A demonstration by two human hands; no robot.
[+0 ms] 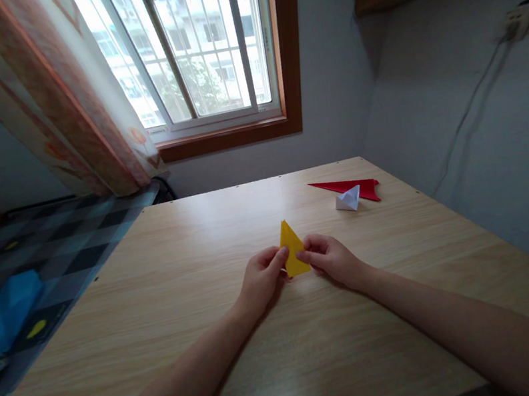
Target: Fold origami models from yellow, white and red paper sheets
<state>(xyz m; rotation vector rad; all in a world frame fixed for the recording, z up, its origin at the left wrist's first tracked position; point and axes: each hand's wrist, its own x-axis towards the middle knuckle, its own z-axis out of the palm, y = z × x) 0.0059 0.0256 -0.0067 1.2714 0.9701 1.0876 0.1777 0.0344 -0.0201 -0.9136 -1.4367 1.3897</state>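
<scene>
Head view: folded yellow paper triangle (293, 247) sits between left hand (261, 276) and right hand (334, 260), each pinching one side, tip pointing away, over pale wood-grain counter (177, 253).

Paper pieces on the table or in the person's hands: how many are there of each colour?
Yellow: 1, the yellow folded piece, held between the left hand and right hand
Red: 1, the long red piece with a pointed end
White: 1, the small white folded piece
Total: 3
</scene>
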